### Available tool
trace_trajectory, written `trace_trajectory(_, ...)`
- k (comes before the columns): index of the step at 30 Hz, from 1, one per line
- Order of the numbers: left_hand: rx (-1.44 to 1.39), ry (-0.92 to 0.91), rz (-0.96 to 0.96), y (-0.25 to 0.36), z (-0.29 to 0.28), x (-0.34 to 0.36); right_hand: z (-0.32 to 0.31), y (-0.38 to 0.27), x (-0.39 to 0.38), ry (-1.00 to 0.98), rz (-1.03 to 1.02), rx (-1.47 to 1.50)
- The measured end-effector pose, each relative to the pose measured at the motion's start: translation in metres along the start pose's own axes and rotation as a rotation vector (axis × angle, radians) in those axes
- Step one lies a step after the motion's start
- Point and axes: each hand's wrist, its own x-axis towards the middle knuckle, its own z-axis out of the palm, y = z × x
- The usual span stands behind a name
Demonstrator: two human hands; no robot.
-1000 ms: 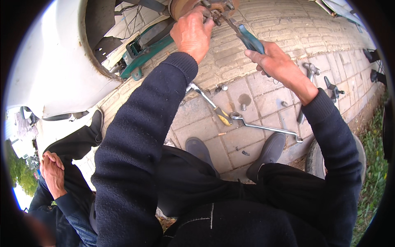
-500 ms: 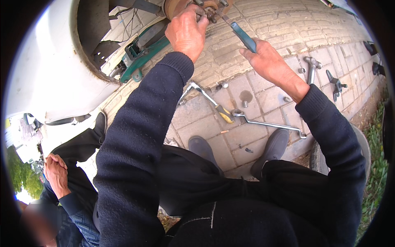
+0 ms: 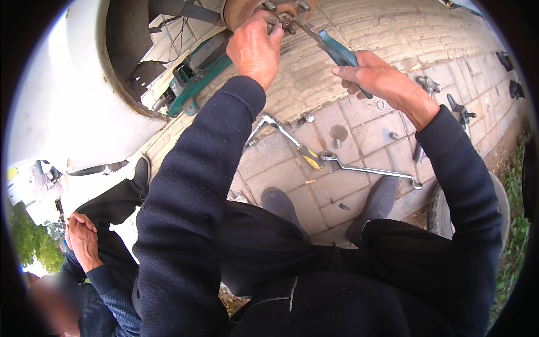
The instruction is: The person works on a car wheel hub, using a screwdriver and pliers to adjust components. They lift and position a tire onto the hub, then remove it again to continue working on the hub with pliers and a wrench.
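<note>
A rusty wheel hub point(image 3: 238, 12) with bolts and a central nut area sits at the top, on the side of a white vehicle point(image 3: 62, 84). My left hand point(image 3: 255, 50) is closed against the hub's face, its fingertips curled by the bolts; whatever they pinch is hidden. In my right hand point(image 3: 379, 78) is a pair of pliers point(image 3: 337, 49) with blue-green handles. Its jaws point left to the hub's centre, close beside my left fingertips. The handles are spread apart, with my thumb over the upper one.
On the paving lie a yellow-handled ratchet point(image 3: 306, 154), a ring spanner point(image 3: 370, 169), several sockets and a black metal puller-like part point(image 3: 460, 109). A green floor jack point(image 3: 196, 87) stands under the vehicle. A tyre point(image 3: 441, 210) is at right; a seated person's clasped hands point(image 3: 83, 238) are at left.
My right hand has shifted slightly right and down, and the pliers' handles have come apart. My left hand stays at the hub. The whole view has shifted a little.
</note>
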Motion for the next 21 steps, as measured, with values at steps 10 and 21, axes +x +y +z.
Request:
trace_trajectory(10,0.041,0.017,0.018,-0.001,0.001,0.002,0.017,-0.001,0.000,0.043,-0.025,-0.062)
trace_trajectory(21,0.016,0.006,0.004,0.000,0.001,0.002,0.019,-0.004,-0.001,-0.084,0.055,0.360)
